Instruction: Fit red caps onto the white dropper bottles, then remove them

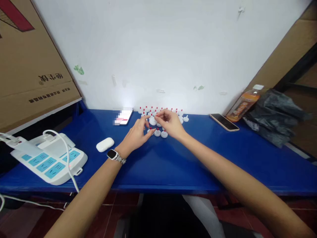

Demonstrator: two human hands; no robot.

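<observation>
Your right grip [172, 124] is pinched together at the thumb and fingertips, clamped on what looks like a small red tip [156, 116], just a sliver of it showing. Your left grip [135, 135] is right beside it, thumb and index apart with little white caps in the gap. Can't tell if you're actually touching any of those, fingers are in the way.

The red-tipped white caps [164, 133] are bunched around the middle of your blue desk [173, 168]: rows of them back near the wall [163, 59], and a short row up front by your left thumb. One bare white cap [185, 118] at the right edge of the bunch has no red on it.

Off to your left you've got a lit phone [127, 115], a white rounded case [105, 144] and a power strip [55, 172] with stuff plugged in. Over on your right, a dark-screened phone [224, 122], a bottle of orange drink [244, 105] and a dark plastic bag [271, 115]. Watch [112, 154] is on your left wrist.
</observation>
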